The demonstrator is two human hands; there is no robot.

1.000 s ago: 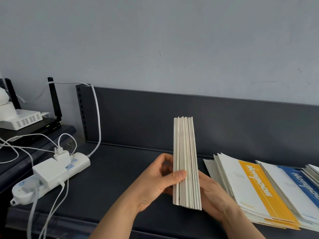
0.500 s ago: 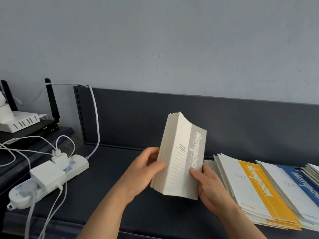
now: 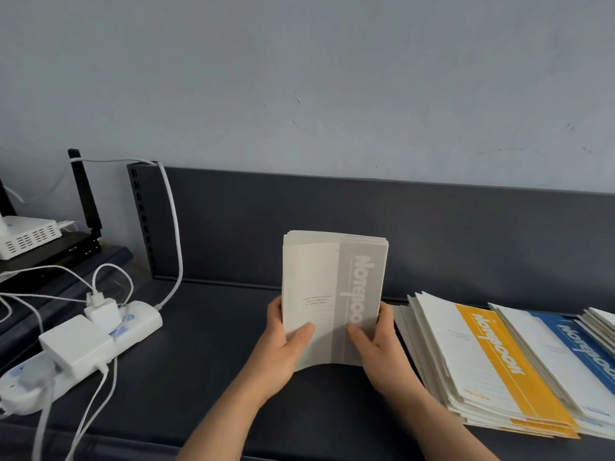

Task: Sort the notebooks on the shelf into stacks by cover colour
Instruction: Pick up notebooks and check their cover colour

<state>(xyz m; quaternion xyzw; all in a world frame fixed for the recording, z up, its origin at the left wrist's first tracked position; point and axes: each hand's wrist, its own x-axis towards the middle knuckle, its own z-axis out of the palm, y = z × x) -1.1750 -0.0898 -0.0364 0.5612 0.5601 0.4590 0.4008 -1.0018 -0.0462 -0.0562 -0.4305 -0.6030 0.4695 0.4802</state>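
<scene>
A stack of grey-covered notebooks (image 3: 332, 287) faces me above the dark shelf (image 3: 206, 344), its lower edge bowed. My left hand (image 3: 283, 347) grips its lower left side, thumb on the cover. My right hand (image 3: 376, 347) grips the lower right side, thumb on the grey stripe. To the right a stack of yellow-covered notebooks (image 3: 492, 367) lies flat on the shelf, and a stack of blue-covered notebooks (image 3: 572, 357) lies partly over it. More pale notebooks (image 3: 604, 321) show at the right edge.
A white power strip (image 3: 100, 341) with plugged adapters and trailing white cables lies on the shelf's left end. A white box (image 3: 26, 234) and a black router with an upright antenna (image 3: 85, 194) stand further left. The shelf's dark back panel (image 3: 332, 207) rises behind.
The grey stack turned from spine-on to cover facing me and came lower towards the shelf. Both hands shifted to its lower corners.
</scene>
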